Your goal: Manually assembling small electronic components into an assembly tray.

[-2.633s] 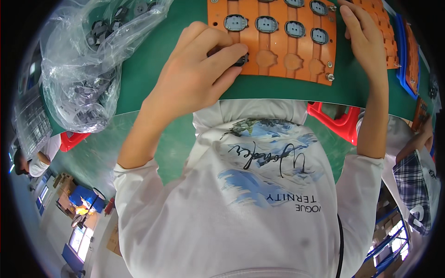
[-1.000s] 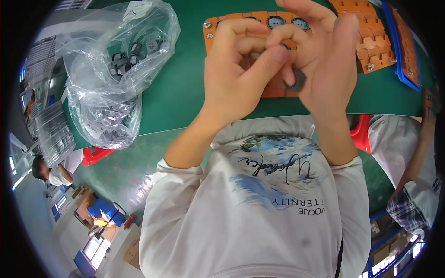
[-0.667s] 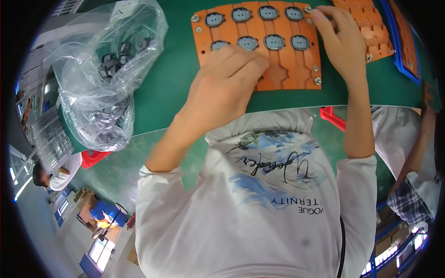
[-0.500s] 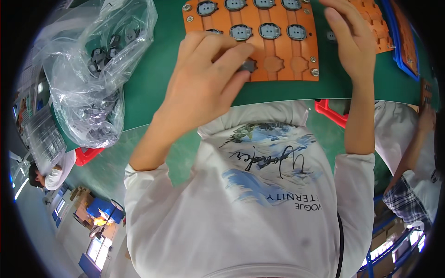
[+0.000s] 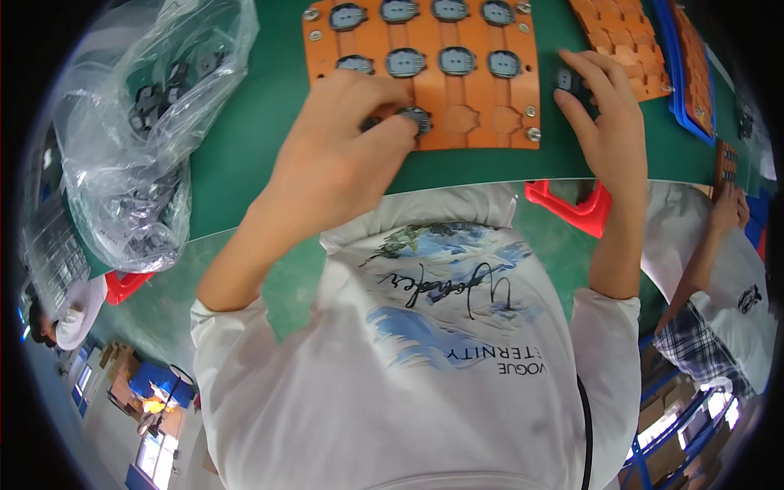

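Observation:
An orange tray (image 5: 494, 91) with shaped recesses lies on the green table, most recesses holding small grey-and-black oval plastic parts. My left hand (image 5: 339, 147) rests over its near left corner, thumb and fingers closed on a dark plastic part (image 5: 419, 120) in the near row. Two shaped recesses to the right of that part hold nothing. Right of the tray, my right hand (image 5: 608, 110) curls around a dark plastic part (image 5: 565, 78) on the table. More dark material shows under its fingers, partly hidden.
A clear plastic bag (image 5: 155, 175) of loose dark parts lies at the left. Another orange tray (image 5: 625, 41) is at the far right, beside a blue tray (image 5: 684, 98). A red stool (image 5: 572, 214) stands below the table edge. A co-worker's hand (image 5: 727, 211) is at the right.
My right hand has come down from the tray's right side and closed around a dark part. My left hand stays at the near row. The whole view has shifted slightly left.

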`<state>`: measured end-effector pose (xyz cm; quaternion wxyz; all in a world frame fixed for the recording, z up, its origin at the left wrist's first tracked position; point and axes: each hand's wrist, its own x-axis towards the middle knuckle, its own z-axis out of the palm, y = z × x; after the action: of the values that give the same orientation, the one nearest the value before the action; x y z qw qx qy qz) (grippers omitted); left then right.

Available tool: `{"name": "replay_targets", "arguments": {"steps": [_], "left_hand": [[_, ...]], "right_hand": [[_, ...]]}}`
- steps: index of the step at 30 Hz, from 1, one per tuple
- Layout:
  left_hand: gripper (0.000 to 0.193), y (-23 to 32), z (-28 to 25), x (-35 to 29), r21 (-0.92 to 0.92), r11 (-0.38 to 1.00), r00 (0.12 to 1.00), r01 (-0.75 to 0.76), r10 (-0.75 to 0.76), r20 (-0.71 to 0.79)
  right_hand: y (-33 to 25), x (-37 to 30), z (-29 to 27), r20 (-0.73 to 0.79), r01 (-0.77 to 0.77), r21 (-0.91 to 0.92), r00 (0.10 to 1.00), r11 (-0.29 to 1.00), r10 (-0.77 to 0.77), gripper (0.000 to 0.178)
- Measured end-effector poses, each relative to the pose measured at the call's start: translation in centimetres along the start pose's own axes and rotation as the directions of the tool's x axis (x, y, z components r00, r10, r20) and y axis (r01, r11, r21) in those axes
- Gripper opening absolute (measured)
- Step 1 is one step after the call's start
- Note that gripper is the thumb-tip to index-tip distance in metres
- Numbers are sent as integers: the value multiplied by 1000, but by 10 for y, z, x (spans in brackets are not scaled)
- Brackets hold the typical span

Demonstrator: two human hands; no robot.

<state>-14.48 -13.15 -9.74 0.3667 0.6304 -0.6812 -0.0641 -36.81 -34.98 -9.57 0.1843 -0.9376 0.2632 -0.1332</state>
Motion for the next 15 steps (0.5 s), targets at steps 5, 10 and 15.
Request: {"name": "replay_targets", "arguments": {"steps": [5, 10, 15], "left_hand": [[29, 5, 2, 7, 7, 999, 998, 51, -51, 26], [33, 3, 2, 7, 44, 999, 998, 17, -20, 59], [36, 1, -1, 13, 77, 996, 987, -38, 25, 158]], "right_hand": [[-10, 7, -7, 68, -92, 5, 994, 996, 92, 46], [5, 8, -16, 188, 122, 13, 975, 992, -123, 50], [-8, 9, -19, 185, 42, 108, 981, 993, -61, 42]]}}
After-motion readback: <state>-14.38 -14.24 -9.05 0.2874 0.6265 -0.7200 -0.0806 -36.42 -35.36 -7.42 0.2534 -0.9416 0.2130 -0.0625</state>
